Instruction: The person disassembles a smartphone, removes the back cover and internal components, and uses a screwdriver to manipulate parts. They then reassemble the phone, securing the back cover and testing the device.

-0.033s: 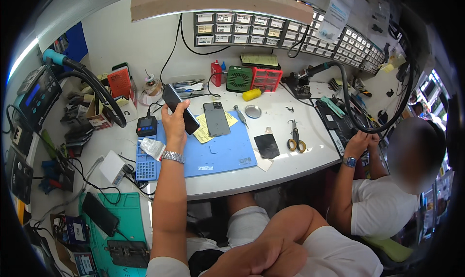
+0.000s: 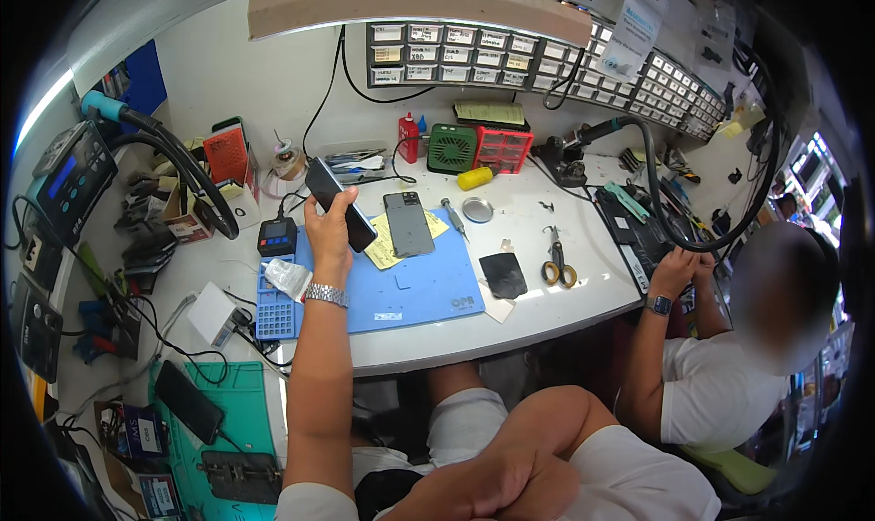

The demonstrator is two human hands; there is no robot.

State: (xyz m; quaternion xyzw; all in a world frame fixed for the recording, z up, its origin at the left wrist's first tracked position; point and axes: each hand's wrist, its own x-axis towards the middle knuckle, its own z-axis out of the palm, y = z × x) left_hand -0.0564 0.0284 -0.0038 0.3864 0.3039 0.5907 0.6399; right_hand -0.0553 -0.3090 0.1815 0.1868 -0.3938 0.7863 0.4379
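My left hand (image 2: 330, 227), with a metal-band watch on its wrist, is closed around a dark smartphone (image 2: 341, 204). The phone is held tilted above the back left part of a blue work mat (image 2: 415, 299). Right of it, a second dark phone (image 2: 409, 225), camera end away from me, lies on a yellow paper (image 2: 445, 222). A clear plastic bag (image 2: 286, 278) sits beside my left wrist. My right arm (image 2: 547, 425) is bent low in front of my body; the fingers of that hand cannot be made out.
Scissors (image 2: 557, 264), a black square sheet (image 2: 503, 276), a round metal lid (image 2: 478, 210) and a screwdriver (image 2: 454, 218) lie right of the mat. A co-worker (image 2: 711, 375) sits at right. At left are a hot-air station (image 2: 68, 179) and a green mat (image 2: 244, 393).
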